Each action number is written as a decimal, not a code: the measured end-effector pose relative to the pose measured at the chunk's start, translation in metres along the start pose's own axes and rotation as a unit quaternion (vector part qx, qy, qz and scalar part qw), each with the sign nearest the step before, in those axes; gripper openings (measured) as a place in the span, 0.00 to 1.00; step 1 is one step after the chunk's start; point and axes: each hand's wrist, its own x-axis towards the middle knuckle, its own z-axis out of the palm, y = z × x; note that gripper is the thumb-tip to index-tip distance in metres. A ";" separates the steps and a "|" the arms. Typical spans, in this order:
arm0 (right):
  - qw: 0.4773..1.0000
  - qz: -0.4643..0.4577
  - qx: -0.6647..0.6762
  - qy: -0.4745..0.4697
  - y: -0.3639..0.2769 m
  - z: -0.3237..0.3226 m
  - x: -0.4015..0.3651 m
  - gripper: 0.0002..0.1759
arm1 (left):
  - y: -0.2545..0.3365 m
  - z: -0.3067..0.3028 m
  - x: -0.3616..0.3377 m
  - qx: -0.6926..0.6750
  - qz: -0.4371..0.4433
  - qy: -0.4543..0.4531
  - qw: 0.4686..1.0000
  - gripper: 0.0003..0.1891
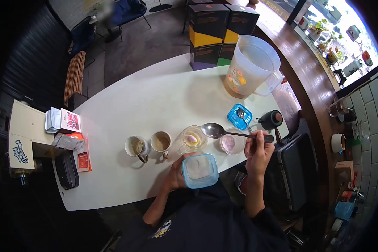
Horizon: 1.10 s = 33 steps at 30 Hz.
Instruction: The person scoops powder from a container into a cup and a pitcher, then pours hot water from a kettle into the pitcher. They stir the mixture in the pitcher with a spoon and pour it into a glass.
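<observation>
fingers point(258, 135) of our right hand point(258, 155) are clamped on the spoon point(229, 133) handle. its long axis runs sideways, with the bowl pointing left, just over the glass cup point(193, 139) on the table point(147, 101). our left hand point(177, 175) grips the plastic tub point(200, 170), nearer us and just below the spoon.

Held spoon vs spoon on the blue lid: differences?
The large metal spoon with dark handle is gripped in the right hand; the small metal spoon lies loose on the blue square lid. The held one is clearly bigger. Both are shiny, bowls up.
</observation>
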 end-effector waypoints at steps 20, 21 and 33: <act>0.889 -0.228 -0.383 -0.106 -0.012 -0.037 -0.031 0.04 | 0.001 0.008 0.012 0.037 0.046 -0.026 0.998 0.45; 0.887 -0.231 -0.384 -0.111 -0.006 -0.039 -0.030 0.04 | 0.001 0.009 0.011 0.026 0.040 -0.018 0.999 0.45; 0.956 -0.147 -0.255 -0.003 -0.014 -0.042 -0.030 0.14 | 0.002 0.031 0.007 -0.005 0.065 0.019 0.998 0.43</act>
